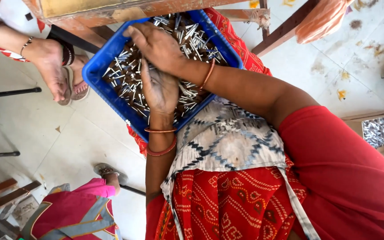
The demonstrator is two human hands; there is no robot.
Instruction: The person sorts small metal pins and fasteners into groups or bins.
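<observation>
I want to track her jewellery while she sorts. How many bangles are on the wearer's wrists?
3: two on the left hand's wrist, a thin bangle above a thick red bangle, and one orange bangle on the right hand's wrist.

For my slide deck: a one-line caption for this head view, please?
Left hand and right hand gather small metal pins in a blue tray on the lap.

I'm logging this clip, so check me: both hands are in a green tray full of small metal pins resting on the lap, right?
Not quite. The tray is blue, not green, as the head view shows. The rest holds: the left hand and right hand are in it among the small metal pins, on the lap.
</observation>
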